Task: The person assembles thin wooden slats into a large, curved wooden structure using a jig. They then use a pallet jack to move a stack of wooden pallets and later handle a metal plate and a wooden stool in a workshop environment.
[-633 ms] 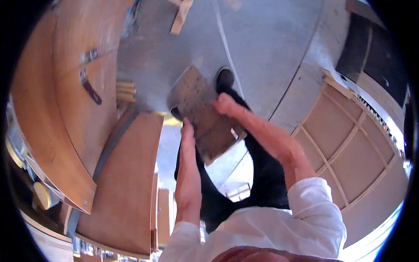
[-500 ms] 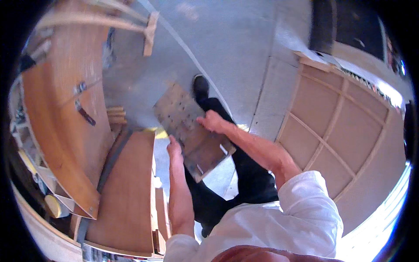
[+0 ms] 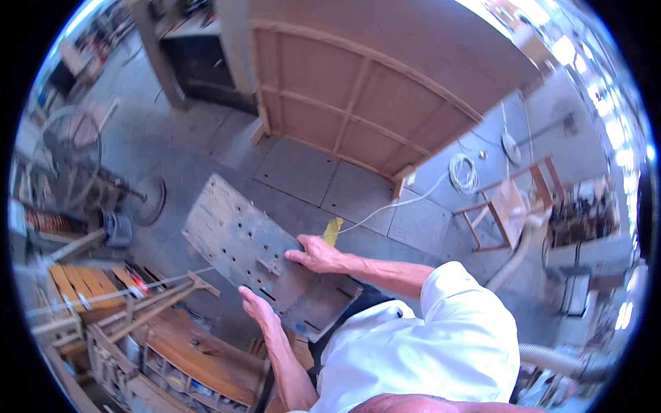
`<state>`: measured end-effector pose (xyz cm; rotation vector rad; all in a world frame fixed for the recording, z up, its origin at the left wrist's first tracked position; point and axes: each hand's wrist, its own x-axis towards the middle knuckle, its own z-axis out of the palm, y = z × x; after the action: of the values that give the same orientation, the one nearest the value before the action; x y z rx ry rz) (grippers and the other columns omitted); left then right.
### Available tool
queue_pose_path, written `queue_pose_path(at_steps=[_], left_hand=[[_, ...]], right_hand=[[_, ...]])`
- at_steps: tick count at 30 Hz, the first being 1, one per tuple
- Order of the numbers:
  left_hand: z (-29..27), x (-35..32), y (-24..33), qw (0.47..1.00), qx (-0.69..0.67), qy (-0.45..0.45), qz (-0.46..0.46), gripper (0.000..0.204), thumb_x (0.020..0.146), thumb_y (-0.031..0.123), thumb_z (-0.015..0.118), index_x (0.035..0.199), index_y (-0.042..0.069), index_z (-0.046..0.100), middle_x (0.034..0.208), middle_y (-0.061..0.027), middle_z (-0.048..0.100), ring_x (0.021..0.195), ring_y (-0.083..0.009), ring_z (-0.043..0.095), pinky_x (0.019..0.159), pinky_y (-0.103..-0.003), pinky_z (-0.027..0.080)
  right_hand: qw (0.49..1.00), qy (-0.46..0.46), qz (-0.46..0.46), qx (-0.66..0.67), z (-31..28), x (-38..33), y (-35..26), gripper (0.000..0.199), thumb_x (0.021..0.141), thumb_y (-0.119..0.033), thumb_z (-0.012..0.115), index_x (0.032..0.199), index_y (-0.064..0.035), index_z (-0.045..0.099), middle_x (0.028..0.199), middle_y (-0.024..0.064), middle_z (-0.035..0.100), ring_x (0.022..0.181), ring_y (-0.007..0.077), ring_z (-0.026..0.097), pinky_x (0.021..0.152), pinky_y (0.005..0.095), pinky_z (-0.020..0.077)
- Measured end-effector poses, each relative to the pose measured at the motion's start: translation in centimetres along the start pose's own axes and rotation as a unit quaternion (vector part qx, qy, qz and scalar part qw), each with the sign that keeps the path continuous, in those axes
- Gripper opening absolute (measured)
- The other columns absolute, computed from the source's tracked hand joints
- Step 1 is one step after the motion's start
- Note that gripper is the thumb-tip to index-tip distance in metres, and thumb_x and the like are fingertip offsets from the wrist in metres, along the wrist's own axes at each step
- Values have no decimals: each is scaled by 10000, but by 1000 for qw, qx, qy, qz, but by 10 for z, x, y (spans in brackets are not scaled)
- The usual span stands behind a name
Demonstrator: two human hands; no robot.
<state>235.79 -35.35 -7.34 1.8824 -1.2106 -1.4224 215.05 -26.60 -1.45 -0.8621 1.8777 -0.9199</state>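
Note:
A worn wooden board point(image 3: 234, 234) with several round holes and a couple of slots is held out in front of me, tilted, its far end pointing up and to the left. A short peg-like piece point(image 3: 267, 267) lies or stands on its face. My left hand point(image 3: 259, 307) is closed on the board's lower left edge, thumb toward the face and fingers partly hidden. On the opposite edge, my right hand point(image 3: 318, 255) grips the board with the thumb over its top; the other fingers are mostly hidden.
A large framed wooden panel point(image 3: 358, 96) stands ahead. To the right are a wooden chair point(image 3: 508, 206), a coiled white cable point(image 3: 464, 173) and a flexible hose point(image 3: 551, 358). A pedestal fan point(image 3: 69, 155) stands left. Curved wooden furniture point(image 3: 206, 354) lies lower left.
My view has swung to the right, bringing the framed panel ahead and the chair and cable into sight. The board is still in both hands, and the peg-like piece now shows on its face.

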Motion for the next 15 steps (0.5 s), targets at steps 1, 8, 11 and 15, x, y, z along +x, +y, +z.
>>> queue_pose_path(at_steps=[1,8,11,15], left_hand=[[-9,-12,13,998,-16,-31,43,664,992,472,378,1289,-115,472,1321,-229,511,1168,-298,522,995,-380,413],[-24,-148,152,918,-49,-145,365,603,999,445,401,1134,-125,547,1128,-215,604,988,-268,554,897,-377,432],[-37,-187,147,859,-47,-211,463,536,1001,405,429,1026,-109,579,984,-175,641,877,-226,552,828,-361,444],[17,-284,167,774,-60,-298,555,454,999,361,465,947,-75,580,844,-109,628,798,-176,526,760,-323,445]], right_hand=[[999,46,-20,5,-9,-28,-20,536,859,-436,610,915,97,585,893,317,615,894,433,618,760,468,474],[944,268,-85,173,-74,-207,-87,411,884,-390,637,873,18,590,686,24,562,662,89,520,568,281,436],[890,383,-116,217,-57,-270,-81,454,881,-417,625,817,27,551,651,99,523,662,133,477,599,337,426],[828,510,-99,211,-107,-367,-70,405,911,-376,619,808,8,540,661,71,541,643,105,475,569,308,417]])
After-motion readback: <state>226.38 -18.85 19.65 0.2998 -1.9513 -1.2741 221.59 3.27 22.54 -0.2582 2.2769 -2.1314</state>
